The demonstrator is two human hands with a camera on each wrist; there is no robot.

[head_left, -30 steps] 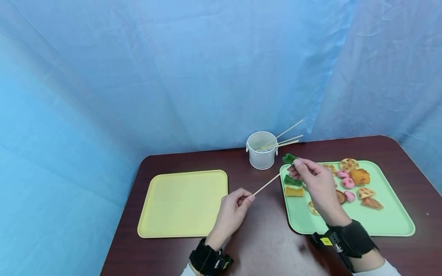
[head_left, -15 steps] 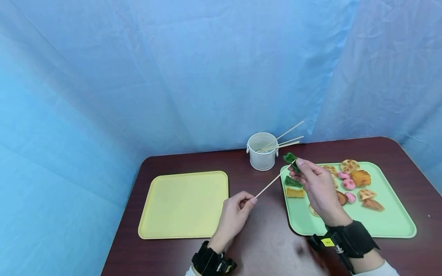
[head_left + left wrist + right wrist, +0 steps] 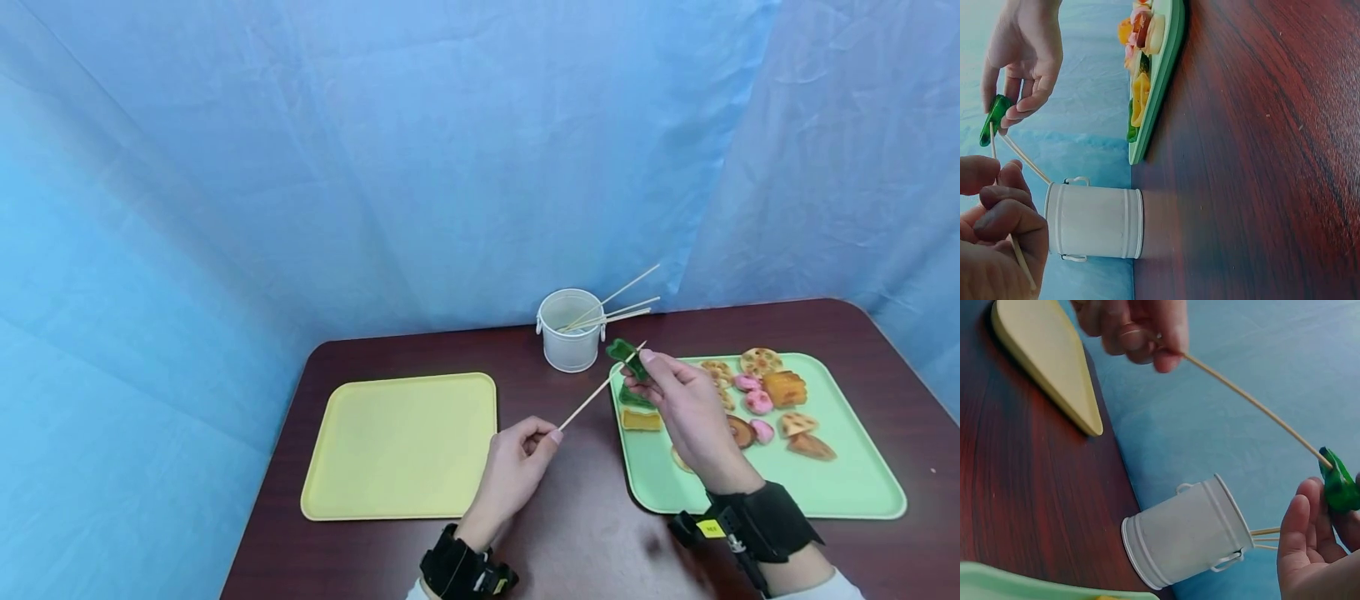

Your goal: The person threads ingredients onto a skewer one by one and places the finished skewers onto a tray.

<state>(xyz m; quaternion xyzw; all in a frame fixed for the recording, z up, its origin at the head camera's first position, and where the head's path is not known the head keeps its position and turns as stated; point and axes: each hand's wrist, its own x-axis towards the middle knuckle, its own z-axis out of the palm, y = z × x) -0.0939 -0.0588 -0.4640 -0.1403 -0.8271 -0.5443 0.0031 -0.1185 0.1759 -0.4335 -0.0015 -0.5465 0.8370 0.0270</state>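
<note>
Skewer (image 3: pixel 587 402) tip now shows past green pepper (image 3: pixel 621 350); R hand (image 3: pixel 696 417), nearer tip, pinches pepper; L hand (image 3: pixel 516 462) pinches skewer lower down, slanting up-R.

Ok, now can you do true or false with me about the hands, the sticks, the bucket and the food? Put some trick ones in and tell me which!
1. The left hand holds a wooden skewer. True.
2. The right hand pinches a green vegetable piece. True.
3. The wooden skewer and the green vegetable piece are apart. False: they touch.
4. More skewers lean in the white bucket. True.
5. The white bucket sits on a tray. False: it stands on the brown table.
6. The pink food lies on the yellow tray. False: the pink food lies on the light green tray.
</note>
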